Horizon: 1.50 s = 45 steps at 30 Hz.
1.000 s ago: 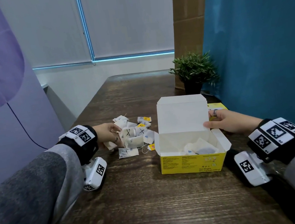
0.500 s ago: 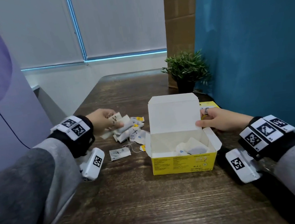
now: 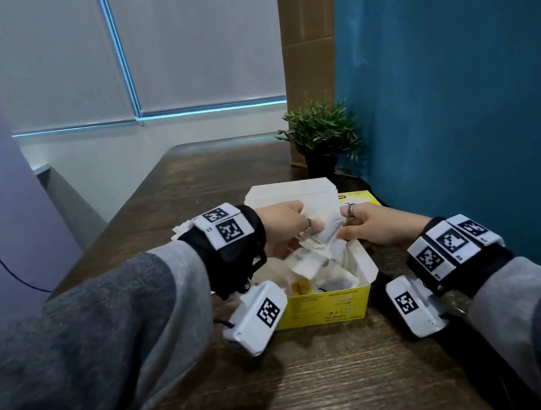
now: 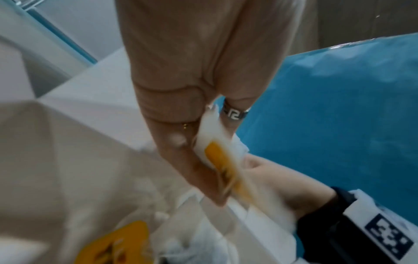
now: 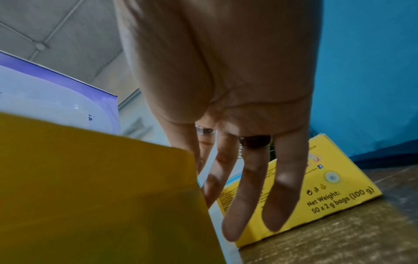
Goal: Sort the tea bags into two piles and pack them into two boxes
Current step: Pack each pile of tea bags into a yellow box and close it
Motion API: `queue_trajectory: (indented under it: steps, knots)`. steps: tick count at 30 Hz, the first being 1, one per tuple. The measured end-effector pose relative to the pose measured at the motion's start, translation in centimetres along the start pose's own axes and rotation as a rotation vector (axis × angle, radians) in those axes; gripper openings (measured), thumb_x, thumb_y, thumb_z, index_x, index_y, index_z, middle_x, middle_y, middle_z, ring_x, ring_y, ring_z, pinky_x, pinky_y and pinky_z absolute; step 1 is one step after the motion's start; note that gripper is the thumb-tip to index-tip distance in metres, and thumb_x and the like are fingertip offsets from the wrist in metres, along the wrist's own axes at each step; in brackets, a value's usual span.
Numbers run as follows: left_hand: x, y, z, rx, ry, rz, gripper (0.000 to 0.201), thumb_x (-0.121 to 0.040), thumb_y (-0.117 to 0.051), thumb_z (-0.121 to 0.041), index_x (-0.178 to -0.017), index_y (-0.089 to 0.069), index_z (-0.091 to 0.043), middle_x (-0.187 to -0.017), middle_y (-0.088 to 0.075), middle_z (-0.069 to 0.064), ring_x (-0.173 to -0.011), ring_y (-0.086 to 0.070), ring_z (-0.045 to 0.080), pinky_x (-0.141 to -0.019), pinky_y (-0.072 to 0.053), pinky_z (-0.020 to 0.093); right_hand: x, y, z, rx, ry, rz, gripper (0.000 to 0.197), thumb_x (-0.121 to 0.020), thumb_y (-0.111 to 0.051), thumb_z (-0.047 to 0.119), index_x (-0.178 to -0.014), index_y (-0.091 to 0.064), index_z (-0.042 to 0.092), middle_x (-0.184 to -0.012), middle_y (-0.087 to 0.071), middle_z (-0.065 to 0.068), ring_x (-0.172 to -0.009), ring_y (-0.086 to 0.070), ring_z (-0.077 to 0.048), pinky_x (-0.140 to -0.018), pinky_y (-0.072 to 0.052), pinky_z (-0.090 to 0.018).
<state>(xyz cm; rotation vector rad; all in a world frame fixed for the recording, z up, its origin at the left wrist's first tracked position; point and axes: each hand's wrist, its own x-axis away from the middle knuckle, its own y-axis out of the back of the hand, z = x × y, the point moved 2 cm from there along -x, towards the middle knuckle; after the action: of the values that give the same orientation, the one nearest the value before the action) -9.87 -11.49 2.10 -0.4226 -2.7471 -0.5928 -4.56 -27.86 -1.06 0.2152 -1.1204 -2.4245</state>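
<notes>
An open yellow tea box (image 3: 325, 305) stands in front of me, its white lid (image 3: 289, 190) upright. My left hand (image 3: 284, 228) hovers over the opening and grips a bundle of white tea bags (image 3: 323, 241). In the left wrist view its fingers pinch a bag with a yellow tag (image 4: 217, 157). More tea bags (image 3: 336, 282) lie inside the box. My right hand (image 3: 365, 225) pinches the lid's right edge, thumb in front, straight fingers (image 5: 246, 187) behind. A second yellow box (image 3: 358, 195) lies behind that hand.
A few white tea bags (image 3: 180, 231) show on the wooden table (image 3: 318, 386) behind my left wrist. A potted plant (image 3: 322, 137) stands at the far right by a blue wall (image 3: 453, 97). A cardboard panel (image 3: 307, 30) rises behind the plant.
My left hand picked a bundle of tea bags from the pile on the left and carried it right, over the open box. The right hand stayed on the lid.
</notes>
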Motion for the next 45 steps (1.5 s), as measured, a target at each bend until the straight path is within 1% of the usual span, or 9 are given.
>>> queue_trajectory:
  steps: [6,9,11,13,16,22,30,37,45]
  knots:
    - [-0.4,0.0,1.6,-0.329,0.118,-0.047,0.024,-0.095,-0.049,-0.016,-0.071,-0.043,-0.016,-0.071,-0.047,0.002,-0.058,-0.044,0.014,-0.058,-0.042,0.03,-0.2,0.1,-0.5,0.052,-0.009,0.01,0.03,-0.09,-0.058,0.034,-0.11,-0.059,0.012,-0.115,-0.067,-0.009,-0.107,-0.062,-0.032,-0.093,-0.049,-0.051]
    - [0.1,0.0,1.5,-0.312,0.124,-0.036,0.0,-0.095,-0.045,-0.008,-0.095,-0.046,-0.007,-0.083,-0.049,0.011,-0.058,-0.045,0.018,-0.055,-0.045,0.033,-0.1,0.1,0.0,0.044,-0.018,0.012,0.026,-0.091,-0.057,0.031,-0.111,-0.058,0.014,-0.113,-0.068,-0.011,-0.106,-0.062,-0.036,-0.091,-0.05,-0.053]
    - [0.5,0.2,1.4,-0.315,0.124,-0.03,0.02,-0.095,-0.045,-0.007,-0.114,-0.04,-0.012,-0.093,-0.051,0.013,-0.059,-0.049,0.02,-0.062,-0.05,0.039,0.0,0.0,0.2,0.053,-0.021,0.023,0.016,-0.093,-0.056,0.029,-0.105,-0.058,0.02,-0.113,-0.068,-0.011,-0.106,-0.062,-0.036,-0.092,-0.049,-0.052]
    - [0.6,0.6,1.2,-0.439,0.093,-0.046,0.011,-0.095,-0.051,-0.018,-0.099,-0.044,-0.012,-0.082,-0.056,0.007,-0.06,-0.055,0.017,-0.068,-0.052,0.034,0.0,0.0,0.1,0.06,-0.012,0.03,0.019,-0.093,-0.055,0.027,-0.11,-0.058,0.019,-0.116,-0.067,-0.008,-0.11,-0.061,-0.032,-0.096,-0.048,-0.048]
    - [0.5,1.2,1.2,-0.616,0.075,-0.066,0.031,-0.09,-0.057,-0.035,-0.07,-0.044,-0.017,-0.069,-0.056,-0.002,-0.058,-0.056,0.009,-0.06,-0.046,0.022,-0.1,0.0,0.2,0.061,-0.007,0.031,0.029,-0.093,-0.055,0.028,-0.117,-0.057,0.013,-0.119,-0.066,-0.005,-0.11,-0.061,-0.027,-0.098,-0.047,-0.047]
    - [0.8,2.2,1.5,-0.833,0.017,-0.098,0.048,-0.081,-0.06,-0.054,-0.057,-0.049,-0.013,-0.057,-0.04,-0.002,-0.057,-0.038,0.014,-0.054,-0.029,0.024,0.0,0.1,0.4,0.052,0.013,0.03,0.029,-0.094,-0.055,0.023,-0.12,-0.058,0.011,-0.12,-0.066,0.0,-0.109,-0.062,-0.017,-0.102,-0.044,-0.038]
    - [1.9,5.3,2.2,-0.712,-0.057,-0.079,0.022,-0.08,-0.072,-0.026,-0.1,-0.071,-0.019,-0.073,-0.062,-0.014,-0.076,-0.056,0.005,-0.077,-0.043,0.02,0.1,0.1,0.0,0.008,0.024,0.043,0.01,-0.094,-0.055,0.019,-0.103,-0.057,0.023,-0.116,-0.066,0.001,-0.111,-0.062,-0.018,-0.103,-0.043,-0.038]
    - [2.1,6.8,1.8,-0.635,-0.215,-0.293,0.021,-0.089,-0.053,-0.003,-0.084,-0.063,-0.021,-0.075,-0.061,-0.008,-0.071,-0.06,0.01,-0.078,-0.051,0.03,0.0,0.1,0.0,0.016,0.013,0.042,0.02,-0.093,-0.056,0.021,-0.113,-0.059,0.017,-0.119,-0.067,-0.002,-0.113,-0.062,-0.021,-0.101,-0.045,-0.043]
    - [2.5,7.6,1.4,-0.704,-0.281,-0.27,0.035,-0.09,-0.047,-0.002,-0.076,-0.063,-0.03,-0.084,-0.061,-0.001,-0.08,-0.062,0.021,-0.075,-0.05,0.033,-0.1,0.1,0.5,0.065,-0.013,0.022,0.029,-0.093,-0.055,0.025,-0.121,-0.059,0.015,-0.118,-0.068,-0.001,-0.111,-0.062,-0.02,-0.102,-0.045,-0.041]
